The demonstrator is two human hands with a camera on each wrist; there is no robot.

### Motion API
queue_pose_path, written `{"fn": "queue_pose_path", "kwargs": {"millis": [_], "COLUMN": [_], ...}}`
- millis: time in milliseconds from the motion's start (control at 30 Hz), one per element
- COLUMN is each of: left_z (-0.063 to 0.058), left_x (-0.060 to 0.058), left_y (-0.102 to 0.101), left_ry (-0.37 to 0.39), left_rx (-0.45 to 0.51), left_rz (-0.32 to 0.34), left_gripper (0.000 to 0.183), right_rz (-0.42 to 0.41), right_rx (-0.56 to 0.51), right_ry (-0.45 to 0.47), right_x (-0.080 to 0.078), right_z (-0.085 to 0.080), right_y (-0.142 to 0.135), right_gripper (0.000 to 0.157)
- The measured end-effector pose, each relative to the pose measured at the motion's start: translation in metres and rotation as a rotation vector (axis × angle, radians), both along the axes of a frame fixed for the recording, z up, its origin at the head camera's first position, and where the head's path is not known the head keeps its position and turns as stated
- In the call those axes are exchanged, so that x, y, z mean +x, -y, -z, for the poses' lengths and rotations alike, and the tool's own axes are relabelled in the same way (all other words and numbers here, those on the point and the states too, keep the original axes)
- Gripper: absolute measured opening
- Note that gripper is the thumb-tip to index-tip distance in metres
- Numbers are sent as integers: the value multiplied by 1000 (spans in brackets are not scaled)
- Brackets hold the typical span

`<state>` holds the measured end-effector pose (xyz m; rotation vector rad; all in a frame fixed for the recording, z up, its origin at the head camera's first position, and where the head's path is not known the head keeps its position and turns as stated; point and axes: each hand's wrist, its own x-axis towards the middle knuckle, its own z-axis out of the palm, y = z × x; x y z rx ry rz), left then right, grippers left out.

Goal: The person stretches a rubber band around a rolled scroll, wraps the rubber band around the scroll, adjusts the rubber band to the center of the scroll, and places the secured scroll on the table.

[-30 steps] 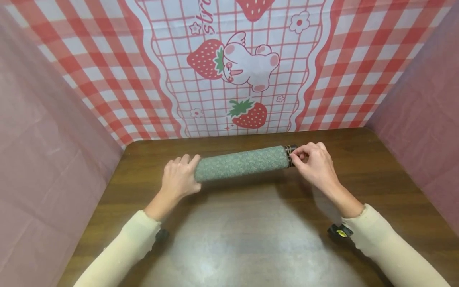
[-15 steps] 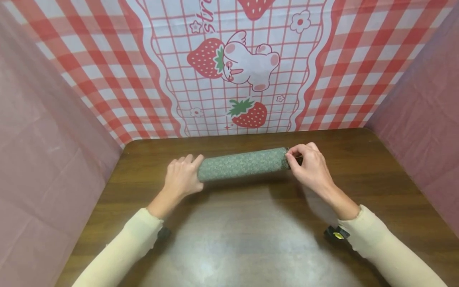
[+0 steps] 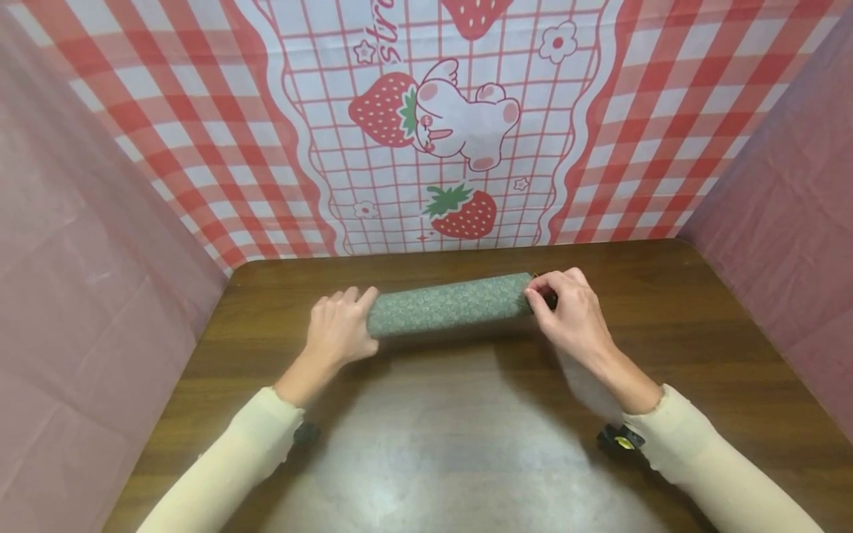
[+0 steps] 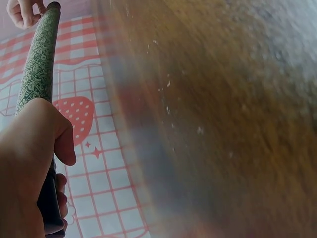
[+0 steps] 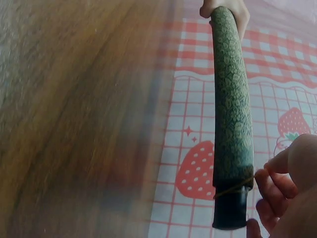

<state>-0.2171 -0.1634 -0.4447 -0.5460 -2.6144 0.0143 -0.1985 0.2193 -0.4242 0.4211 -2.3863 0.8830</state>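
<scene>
What looks like a rolled-up scroll [image 3: 449, 305], green with a leafy pattern, is held above the table, its right end slightly farther back. My left hand [image 3: 338, 326] grips its left end, fingers curled round the dark end piece [image 4: 48, 206] in the left wrist view. At the other end, my right hand [image 3: 574, 314] pinches a thin tan rubber band [image 5: 233, 190] between thumb and forefinger. The band slants across the scroll where the green cover meets the black end knob [image 5: 230, 210]. In the head view the right fingers hide most of that end.
A brown wooden table [image 3: 426, 444] lies below, shiny in the middle. Behind it hangs a red-and-white checked cloth [image 3: 460, 111] with strawberries and a cartoon animal. Pink cloths [image 3: 87, 259] close off both sides.
The right hand has moved slightly left, and the rubber band has gone from the dark end knob toward the edge of the green cover. The left hand has shifted slightly right, still gripping.
</scene>
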Motion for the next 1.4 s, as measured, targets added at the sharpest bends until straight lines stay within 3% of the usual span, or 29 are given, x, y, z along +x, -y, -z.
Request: {"fn": "queue_pose_path", "kwargs": {"millis": [200, 633, 833, 1400], "left_z": [2, 3, 3, -6], "left_x": [0, 1, 0, 2], "left_y": [4, 7, 6, -11], "left_ry": [-20, -123, -159, 82], "left_rx": [27, 17, 11, 40], "left_rz": [5, 51, 52, -84], "left_gripper": [71, 70, 71, 70], "right_rz": [35, 142, 129, 104], "right_rx": [-26, -6, 33, 16], "right_ry": [-6, 113, 93, 100], "right_x": [-2, -2, -2, 5], "right_z": [-1, -3, -2, -8], "right_y": [-9, -18, -17, -4], "right_gripper": [6, 14, 16, 19]}}
